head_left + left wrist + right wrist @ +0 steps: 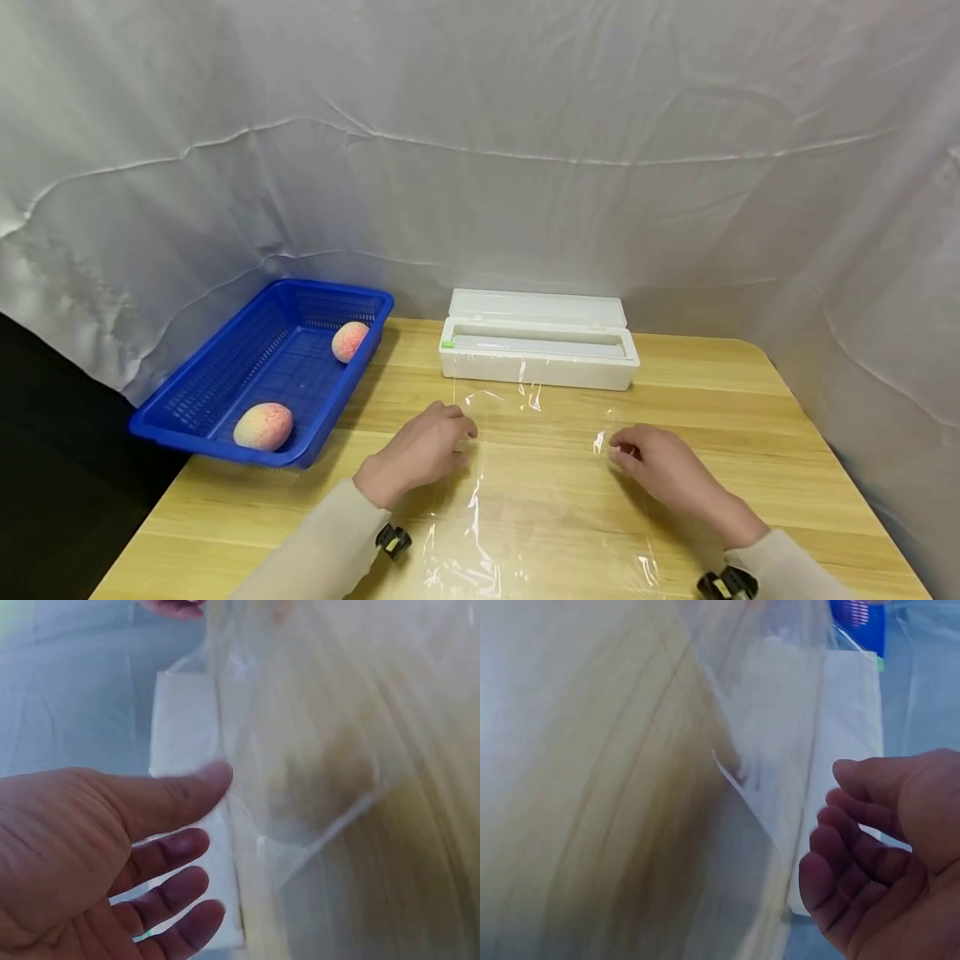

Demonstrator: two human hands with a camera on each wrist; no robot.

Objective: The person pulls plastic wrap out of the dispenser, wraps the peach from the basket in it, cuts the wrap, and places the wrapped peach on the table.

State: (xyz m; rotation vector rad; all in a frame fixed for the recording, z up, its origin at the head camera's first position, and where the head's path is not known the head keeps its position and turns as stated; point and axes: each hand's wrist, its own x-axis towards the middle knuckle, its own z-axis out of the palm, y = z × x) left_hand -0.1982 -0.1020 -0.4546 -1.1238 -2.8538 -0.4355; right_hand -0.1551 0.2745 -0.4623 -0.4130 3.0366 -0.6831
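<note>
A clear sheet of cling film (540, 492) stretches over the wooden table from near the white cling film box (540, 367) toward the front edge. My left hand (423, 450) hovers at the film's left side, fingers loosely bent and thumb apart from them. In the left wrist view its thumb (180, 799) overlaps the film's edge. At the film's right side is my right hand (667, 471), with relaxed, slightly curled fingers (832, 862) and nothing visible between them and the thumb. A loose, folded corner of film shows beside it in the right wrist view.
The box stands at the back with its lid (536, 308) raised and a green piece (447, 343) at its left end. A blue basket (225, 333) at the left holds two peaches, one near (264, 427) and one far (349, 342). A grey curtain (525, 167) hangs behind.
</note>
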